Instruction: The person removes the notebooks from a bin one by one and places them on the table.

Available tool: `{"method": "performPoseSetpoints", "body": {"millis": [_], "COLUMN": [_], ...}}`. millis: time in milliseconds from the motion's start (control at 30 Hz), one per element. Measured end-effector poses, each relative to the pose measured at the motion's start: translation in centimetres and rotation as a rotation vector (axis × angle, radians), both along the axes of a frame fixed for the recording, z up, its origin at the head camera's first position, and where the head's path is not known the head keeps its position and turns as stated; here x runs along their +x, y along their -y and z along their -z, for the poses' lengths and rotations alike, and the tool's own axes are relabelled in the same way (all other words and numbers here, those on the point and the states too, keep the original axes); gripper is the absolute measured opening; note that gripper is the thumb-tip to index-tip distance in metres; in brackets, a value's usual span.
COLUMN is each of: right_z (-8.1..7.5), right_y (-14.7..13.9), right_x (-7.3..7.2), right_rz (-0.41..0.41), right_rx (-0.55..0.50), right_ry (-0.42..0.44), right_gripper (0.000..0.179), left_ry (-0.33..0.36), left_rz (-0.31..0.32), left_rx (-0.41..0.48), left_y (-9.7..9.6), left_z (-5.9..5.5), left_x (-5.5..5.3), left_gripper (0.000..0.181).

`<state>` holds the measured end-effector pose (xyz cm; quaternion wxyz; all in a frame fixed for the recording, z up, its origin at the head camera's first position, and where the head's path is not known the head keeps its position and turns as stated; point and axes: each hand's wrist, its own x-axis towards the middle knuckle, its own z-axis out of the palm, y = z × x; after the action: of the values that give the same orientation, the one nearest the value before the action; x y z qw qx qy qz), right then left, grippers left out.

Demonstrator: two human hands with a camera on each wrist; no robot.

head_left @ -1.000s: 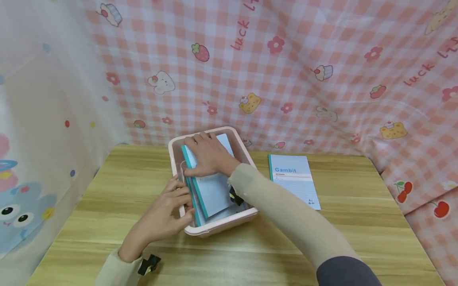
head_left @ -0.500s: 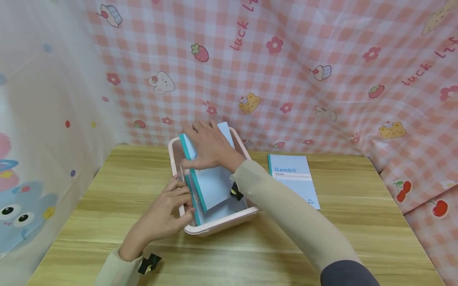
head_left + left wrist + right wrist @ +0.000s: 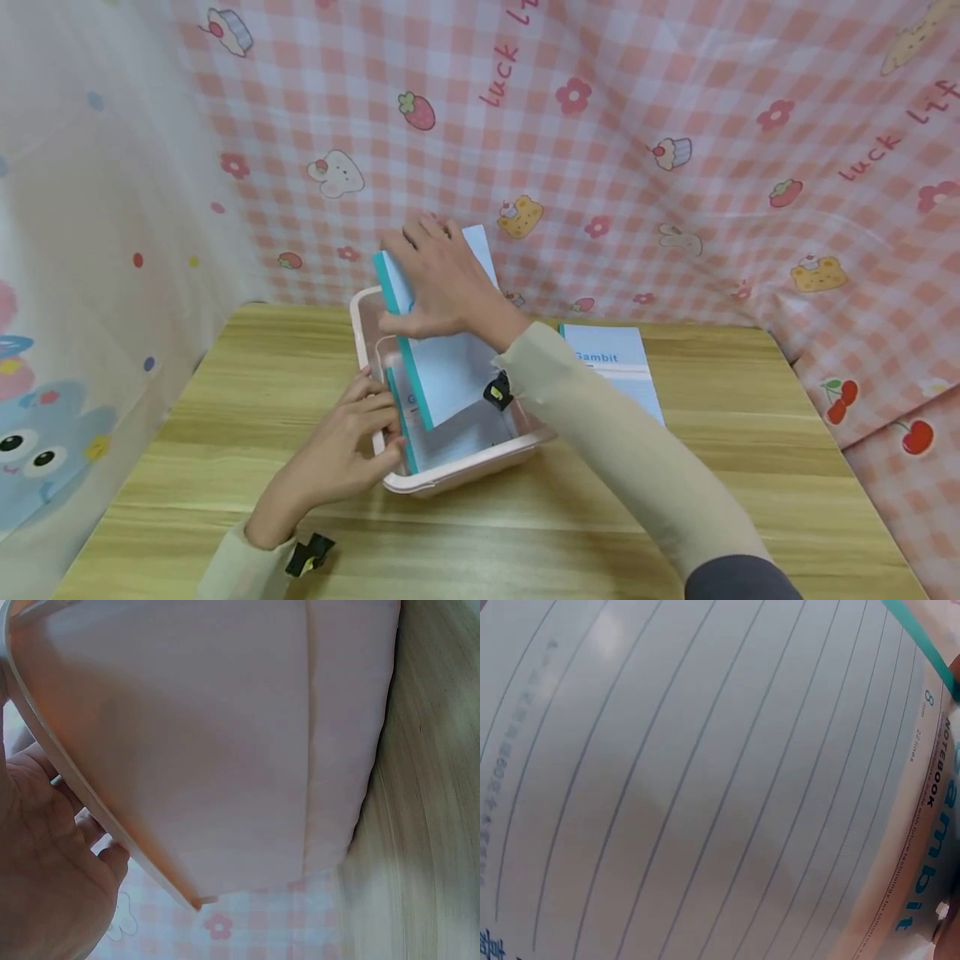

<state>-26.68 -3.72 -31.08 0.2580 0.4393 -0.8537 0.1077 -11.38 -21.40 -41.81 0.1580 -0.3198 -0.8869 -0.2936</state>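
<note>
Pink bin [image 3: 465, 467]: sitting at the lower centre of the head frame, and I am seeing it hardly shifting.
Left hand [image 3: 341, 446]: keeping its place left of centre, fingers curling over the bin's left rim and holding it.
Right hand [image 3: 442, 279]: gripping above centre, thumb at the left edge of the held notebook [image 3: 457, 371], fingers bending over its top end.
Change: the held notebook is rising, tilted, its top end now reaching higher in the frame than half a second ago; its lower end is showing over the bin's opening.
Lower notebook [image 3: 465, 433]: lying inside the bin, its cover coming into view, a "G" now showing.
Side notebook [image 3: 611, 342]: resting on the table [image 3: 187, 442] right of centre, partly hiding behind the right sleeve [image 3: 622, 442].
Meaning: I am judging the lift part done, the left hand seemingly steadying the bin.
</note>
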Motion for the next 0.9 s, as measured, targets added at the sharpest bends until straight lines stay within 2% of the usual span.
{"method": "performPoseSetpoints", "body": {"millis": [267,533,767,900], "right_z": [-2.2,-4.3,-5.7,-6.3], "right_y": [-1.1,-3.0,-4.6,-5.6], "right_x": [0.4,0.4,0.5,0.5], "right_rz": [0.011,0.036,0.014,0.029], "right_rx": [-0.057,-0.095,-0.197,-0.219], "right_ry": [-0.005,0.039,0.004,-0.005], "right_gripper": [0.067,0.071,0.069,0.072], "left_ry": [0.004,0.007,0.012,0.008], "left_rz": [-0.015,-0.019,-0.016,-0.013], "left_rx": [-0.002,-0.008,-0.006,-0.002], "left_y": [0.2,0.1,0.0,0.0], "left_z": [0.1,0.0,0.0,0.0], "left_x": [0.2,0.1,0.0,0.0], "left_gripper": [0.022,0.022,0.022,0.022]}}
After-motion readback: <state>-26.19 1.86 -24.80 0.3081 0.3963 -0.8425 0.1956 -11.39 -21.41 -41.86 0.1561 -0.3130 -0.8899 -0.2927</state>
